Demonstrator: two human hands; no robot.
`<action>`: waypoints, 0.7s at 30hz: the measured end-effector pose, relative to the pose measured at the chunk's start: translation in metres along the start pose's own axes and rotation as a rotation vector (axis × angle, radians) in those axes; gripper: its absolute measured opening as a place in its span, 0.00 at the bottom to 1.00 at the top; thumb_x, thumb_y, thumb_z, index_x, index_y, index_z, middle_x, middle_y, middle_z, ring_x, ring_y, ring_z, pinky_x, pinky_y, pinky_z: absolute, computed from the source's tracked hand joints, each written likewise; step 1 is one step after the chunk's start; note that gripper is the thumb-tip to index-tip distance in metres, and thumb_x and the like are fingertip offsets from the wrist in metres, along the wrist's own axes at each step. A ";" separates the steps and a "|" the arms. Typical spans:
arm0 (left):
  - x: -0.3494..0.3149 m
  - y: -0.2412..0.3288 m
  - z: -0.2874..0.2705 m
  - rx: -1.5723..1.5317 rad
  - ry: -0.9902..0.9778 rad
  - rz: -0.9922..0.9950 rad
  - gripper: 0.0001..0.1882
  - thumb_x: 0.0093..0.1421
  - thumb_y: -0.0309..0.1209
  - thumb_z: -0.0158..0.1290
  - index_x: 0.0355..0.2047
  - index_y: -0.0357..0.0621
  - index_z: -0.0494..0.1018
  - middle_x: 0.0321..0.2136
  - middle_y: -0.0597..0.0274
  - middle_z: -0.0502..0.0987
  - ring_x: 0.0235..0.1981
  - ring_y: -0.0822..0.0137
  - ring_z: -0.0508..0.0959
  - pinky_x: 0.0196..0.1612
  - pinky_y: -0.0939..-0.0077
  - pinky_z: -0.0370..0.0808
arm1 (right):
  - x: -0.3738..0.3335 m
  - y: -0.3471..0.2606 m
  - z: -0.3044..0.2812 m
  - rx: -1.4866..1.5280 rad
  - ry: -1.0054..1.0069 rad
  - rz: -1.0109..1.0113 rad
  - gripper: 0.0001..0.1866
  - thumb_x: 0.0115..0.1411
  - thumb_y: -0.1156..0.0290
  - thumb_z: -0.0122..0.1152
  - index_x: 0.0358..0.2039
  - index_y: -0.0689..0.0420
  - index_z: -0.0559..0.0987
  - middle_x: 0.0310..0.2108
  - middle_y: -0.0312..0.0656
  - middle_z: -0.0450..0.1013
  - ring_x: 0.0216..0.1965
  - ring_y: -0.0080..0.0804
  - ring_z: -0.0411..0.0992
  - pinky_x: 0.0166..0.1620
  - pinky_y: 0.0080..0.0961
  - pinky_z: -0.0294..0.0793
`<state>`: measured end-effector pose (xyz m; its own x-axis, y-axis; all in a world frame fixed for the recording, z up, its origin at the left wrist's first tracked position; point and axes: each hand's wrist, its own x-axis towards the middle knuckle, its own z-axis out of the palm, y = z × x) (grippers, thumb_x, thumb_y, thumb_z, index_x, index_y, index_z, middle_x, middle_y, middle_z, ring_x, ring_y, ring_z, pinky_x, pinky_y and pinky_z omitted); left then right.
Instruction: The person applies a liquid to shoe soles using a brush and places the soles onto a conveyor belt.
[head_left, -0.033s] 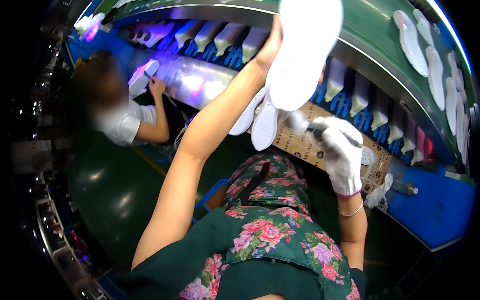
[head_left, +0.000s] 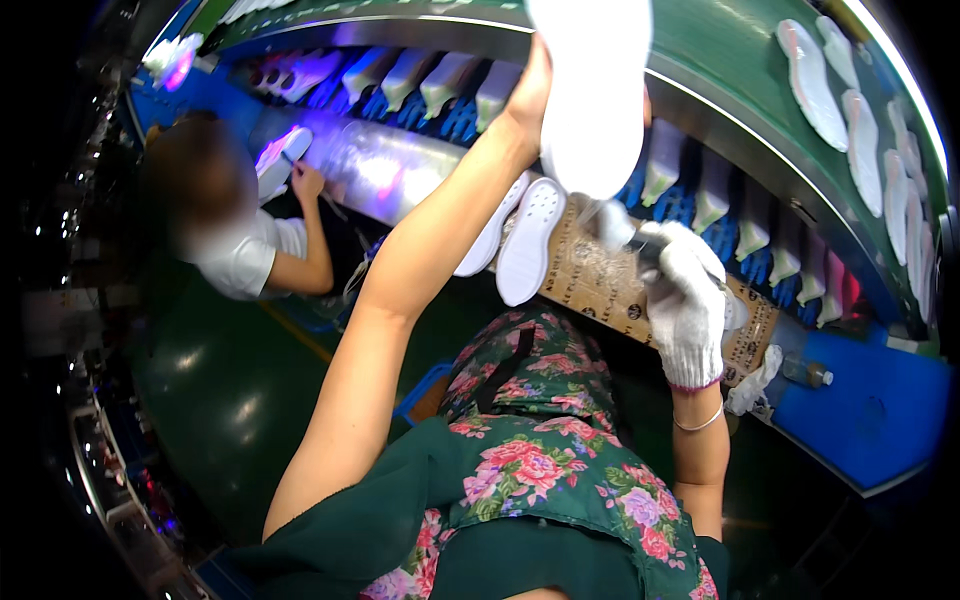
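My bare left hand (head_left: pixel 530 95) grips a white shoe sole (head_left: pixel 596 100), held up at the top of the view with its broad face toward me; it hides most of my fingers. My right hand (head_left: pixel 686 290), in a white knit glove, is closed round the dark handle of a brush. The pale head of that brush (head_left: pixel 612 226), blurred by motion, sits just below the sole, apart from it. Under the raised sole, a white sole with small holes (head_left: pixel 532 245) lies at the edge of the bench, with a second white sole (head_left: pixel 488 243) beside it.
Printed cardboard (head_left: pixel 600 285) covers the bench. A row of pale shoe forms on blue holders (head_left: pixel 437 85) runs behind it. Several white soles lie on the green conveyor (head_left: pixel 715 40). A co-worker (head_left: pixel 250 235) sits at left. A bottle (head_left: pixel 806 372) and a plastic bag (head_left: pixel 757 385) are at right.
The raised sole has moved left and slightly up. My right hand has drawn a little apart from it with the brush. More of the holed sole beneath now shows.
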<state>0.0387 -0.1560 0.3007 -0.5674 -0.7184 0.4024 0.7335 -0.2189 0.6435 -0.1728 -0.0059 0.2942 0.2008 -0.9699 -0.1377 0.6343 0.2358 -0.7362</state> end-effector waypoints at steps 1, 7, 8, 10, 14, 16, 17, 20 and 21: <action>0.015 0.005 -0.005 -0.124 -0.025 0.083 0.37 0.66 0.57 0.29 0.61 0.39 0.61 0.54 0.43 0.69 0.56 0.51 0.69 0.61 0.59 0.65 | 0.005 -0.005 -0.002 0.150 0.048 0.010 0.15 0.56 0.78 0.60 0.45 0.67 0.76 0.42 0.48 0.76 0.35 0.30 0.73 0.36 0.20 0.73; 0.004 0.012 -0.032 -0.514 0.300 0.391 0.39 0.63 0.56 0.34 0.66 0.40 0.52 0.66 0.47 0.53 0.69 0.49 0.48 0.69 0.44 0.42 | 0.031 -0.003 0.002 0.476 0.193 -0.004 0.13 0.61 0.74 0.59 0.46 0.64 0.75 0.37 0.42 0.73 0.34 0.27 0.70 0.34 0.20 0.72; -0.011 0.008 -0.017 -0.350 0.461 0.351 0.44 0.61 0.61 0.34 0.67 0.41 0.49 0.68 0.46 0.48 0.69 0.45 0.45 0.66 0.34 0.39 | 0.031 -0.006 0.005 0.478 0.189 0.004 0.14 0.61 0.74 0.59 0.47 0.65 0.74 0.37 0.43 0.72 0.34 0.28 0.70 0.34 0.20 0.72; -0.043 -0.006 0.007 -0.370 0.181 0.182 0.54 0.54 0.74 0.32 0.68 0.44 0.46 0.67 0.38 0.47 0.66 0.31 0.46 0.63 0.27 0.43 | 0.030 -0.010 0.010 0.430 0.218 -0.027 0.16 0.61 0.75 0.59 0.48 0.66 0.73 0.38 0.44 0.73 0.33 0.28 0.70 0.34 0.20 0.72; -0.095 -0.057 0.045 -0.701 0.270 0.050 0.49 0.58 0.63 0.44 0.68 0.40 0.47 0.62 0.34 0.55 0.60 0.32 0.61 0.57 0.29 0.63 | 0.030 -0.006 0.004 0.282 0.085 -0.096 0.15 0.59 0.77 0.60 0.46 0.67 0.76 0.39 0.44 0.76 0.35 0.28 0.73 0.36 0.20 0.73; -0.107 -0.078 0.060 -0.723 0.286 0.008 0.49 0.55 0.58 0.50 0.68 0.45 0.46 0.64 0.38 0.54 0.61 0.32 0.59 0.55 0.24 0.61 | 0.022 -0.005 0.013 0.004 0.117 -0.209 0.14 0.57 0.79 0.61 0.44 0.66 0.78 0.39 0.44 0.77 0.36 0.28 0.74 0.37 0.21 0.75; -0.107 -0.085 0.075 -0.660 0.358 0.015 0.49 0.54 0.57 0.52 0.69 0.48 0.45 0.64 0.41 0.53 0.61 0.31 0.59 0.55 0.23 0.61 | 0.017 -0.008 0.018 -0.136 0.130 -0.271 0.13 0.56 0.80 0.62 0.43 0.66 0.79 0.40 0.44 0.78 0.37 0.28 0.75 0.38 0.21 0.75; -0.112 -0.106 0.093 -0.759 0.317 -0.019 0.51 0.54 0.64 0.50 0.69 0.51 0.44 0.65 0.48 0.54 0.61 0.30 0.58 0.54 0.21 0.60 | 0.006 -0.020 0.018 -0.731 0.096 -0.512 0.11 0.52 0.78 0.67 0.38 0.63 0.82 0.38 0.44 0.79 0.38 0.31 0.78 0.43 0.24 0.76; -0.115 -0.107 0.098 -0.669 0.378 -0.066 0.52 0.53 0.67 0.49 0.69 0.51 0.45 0.64 0.49 0.55 0.61 0.32 0.60 0.54 0.22 0.61 | 0.005 -0.023 0.017 -0.886 0.045 -0.637 0.11 0.51 0.78 0.68 0.37 0.63 0.82 0.37 0.45 0.80 0.37 0.31 0.78 0.44 0.25 0.76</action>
<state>-0.0118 0.0149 0.2496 -0.5397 -0.8404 0.0495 0.8409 -0.5353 0.0795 -0.1738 -0.0156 0.3213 -0.0126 -0.9043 0.4267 -0.1544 -0.4199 -0.8943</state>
